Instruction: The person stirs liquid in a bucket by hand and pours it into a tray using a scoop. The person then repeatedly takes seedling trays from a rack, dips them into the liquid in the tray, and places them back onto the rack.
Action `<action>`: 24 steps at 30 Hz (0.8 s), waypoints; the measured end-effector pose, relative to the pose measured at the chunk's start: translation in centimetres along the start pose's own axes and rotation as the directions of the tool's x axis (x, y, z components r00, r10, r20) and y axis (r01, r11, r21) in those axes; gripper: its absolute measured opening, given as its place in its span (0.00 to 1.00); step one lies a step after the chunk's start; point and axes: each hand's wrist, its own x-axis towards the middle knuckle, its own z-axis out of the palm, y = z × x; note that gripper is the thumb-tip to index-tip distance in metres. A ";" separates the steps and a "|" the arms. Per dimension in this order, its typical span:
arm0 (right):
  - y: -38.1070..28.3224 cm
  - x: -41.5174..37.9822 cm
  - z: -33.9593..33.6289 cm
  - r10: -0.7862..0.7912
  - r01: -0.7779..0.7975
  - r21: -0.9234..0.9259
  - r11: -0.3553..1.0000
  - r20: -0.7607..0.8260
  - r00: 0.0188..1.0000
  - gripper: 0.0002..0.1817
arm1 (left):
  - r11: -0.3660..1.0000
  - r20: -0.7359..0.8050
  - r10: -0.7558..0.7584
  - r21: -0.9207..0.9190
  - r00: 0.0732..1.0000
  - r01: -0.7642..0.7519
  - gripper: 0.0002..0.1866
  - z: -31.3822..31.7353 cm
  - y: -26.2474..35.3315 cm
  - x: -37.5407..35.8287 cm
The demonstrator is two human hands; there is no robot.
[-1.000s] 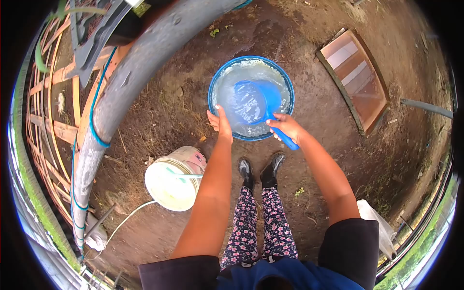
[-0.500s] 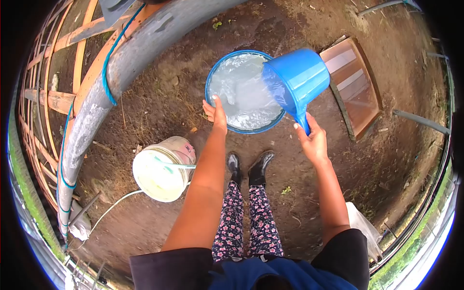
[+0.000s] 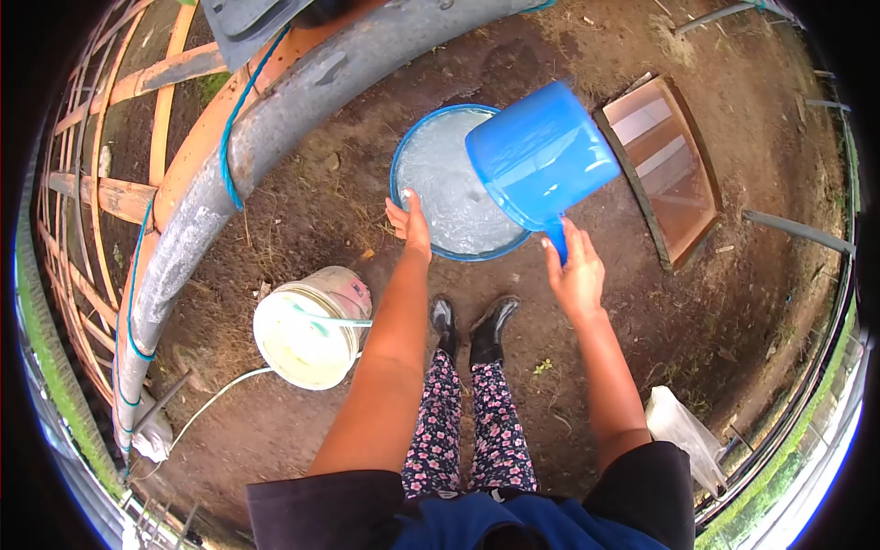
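A round tub with a blue rim (image 3: 396,156) holds cloudy, rippled water (image 3: 449,197). My left hand (image 3: 411,222) is at the tub's lower left edge, fingers apart and nothing seen in them. Over the tub's right side a large blue dipper (image 3: 545,156) is tipped with its mouth facing left and down. My right hand (image 3: 577,275) grips its handle, with the thumb and fingers wrapped round it.
A white bucket (image 3: 307,339) with a hose (image 3: 215,394) stands at the lower left. On the right lies a wooden-framed panel (image 3: 669,170). A thick grey pole (image 3: 266,137) and slatted lattice (image 3: 101,192) cross the left. A plastic bag (image 3: 683,435) is at the lower right.
My right hand has tipped the blue dipper further over, so its mouth is turned more downward. The water in the tub looks less splashed. My left hand is nearly still.
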 end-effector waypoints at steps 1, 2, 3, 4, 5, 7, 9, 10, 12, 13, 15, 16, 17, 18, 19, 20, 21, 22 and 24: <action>0.4 0.1 1.6 -0.016 0.017 -0.061 0.998 0.007 1.000 0.19 | 1.000 -0.001 0.003 0.002 1.000 -0.003 0.49 0.0 -0.1 0.1; 0.7 0.2 3.2 -0.015 0.017 -0.083 0.996 0.031 0.999 0.19 | 1.000 -0.002 0.006 0.004 1.000 -0.006 0.49 0.0 -0.2 0.3; 1.1 0.4 4.8 -0.013 0.019 -0.104 0.994 0.053 0.998 0.19 | 1.000 0.000 0.003 -0.002 1.000 -0.003 0.49 0.1 -0.2 0.3; 1.5 0.4 6.4 -0.009 0.018 -0.126 0.992 0.077 0.997 0.20 | 1.000 0.003 -0.002 -0.006 1.000 0.002 0.49 0.1 -0.1 0.2; 2.1 0.5 8.1 0.022 0.000 -0.164 0.987 0.132 0.991 0.20 | 1.000 0.007 -0.004 -0.008 1.000 0.004 0.49 0.1 -0.1 0.2; 2.5 0.5 10.6 0.066 -0.020 -0.250 0.968 0.177 0.982 0.21 | 1.000 0.012 0.001 -0.018 1.000 0.000 0.49 0.0 -0.2 0.3; 2.8 0.3 12.4 0.112 -0.040 -0.300 0.953 0.227 0.967 0.22 | 1.000 0.012 0.008 -0.019 1.000 -0.008 0.50 -0.1 -0.5 0.6; 2.8 -0.1 13.1 0.150 -0.067 -0.309 0.949 0.253 0.956 0.22 | 1.000 0.008 0.014 -0.017 1.000 -0.014 0.50 0.0 -0.8 0.8; 2.8 -0.6 14.4 0.224 -0.118 -0.332 0.936 0.303 0.926 0.22 | 1.000 -0.003 0.018 -0.017 1.000 -0.018 0.50 0.1 -0.8 0.8; 2.9 -0.8 14.9 0.252 -0.107 -0.368 0.924 0.372 0.893 0.24 | 1.000 -0.011 0.015 -0.020 1.000 -0.015 0.49 0.1 -0.6 0.5; 2.5 -1.1 15.2 0.270 -0.096 -0.398 0.912 0.408 0.872 0.25 | 0.999 -0.017 0.005 -0.031 1.000 -0.006 0.49 0.2 -0.4 0.1; 2.1 -1.0 15.2 0.278 -0.089 -0.412 0.907 0.427 0.861 0.26 | 1.000 -0.011 0.010 -0.025 1.000 -0.010 0.50 0.2 -0.5 0.5; 2.0 -0.7 15.1 0.291 -0.121 -0.360 0.925 0.468 0.834 0.26 | 1.000 -0.007 0.016 -0.019 1.000 -0.016 0.50 0.2 -0.7 0.8; 1.8 -0.3 14.7 0.300 -0.145 -0.318 0.937 0.516 0.802 0.27 | 1.000 -0.002 0.021 -0.011 1.000 -0.021 0.50 0.2 -0.6 0.8; 1.5 0.2 14.3 0.305 -0.173 -0.277 0.945 0.563 0.768 0.27 | 1.000 0.000 0.018 -0.015 1.000 -0.018 0.50 0.2 -0.6 0.7; 1.4 0.7 13.9 0.306 -0.202 -0.235 0.951 0.609 0.732 0.28 | 1.000 0.001 0.017 -0.019 1.000 -0.017 0.50 0.3 -0.6 0.6; 1.4 1.2 13.6 0.301 -0.216 -0.209 0.954 0.638 0.709 0.28 | 1.000 0.002 0.015 -0.024 1.000 -0.014 0.50 0.3 -0.5 0.4; 1.5 1.8 13.3 0.294 -0.230 -0.185 0.955 0.667 0.685 0.28 | 1.000 0.002 0.014 -0.025 1.000 -0.014 0.50 0.2 -0.3 0.3; 2.4 2.4 13.3 0.265 -0.277 -0.094 0.956 0.675 0.688 0.28 | 1.000 0.000 0.011 -0.028 1.000 -0.011 0.51 0.3 -0.2 -0.1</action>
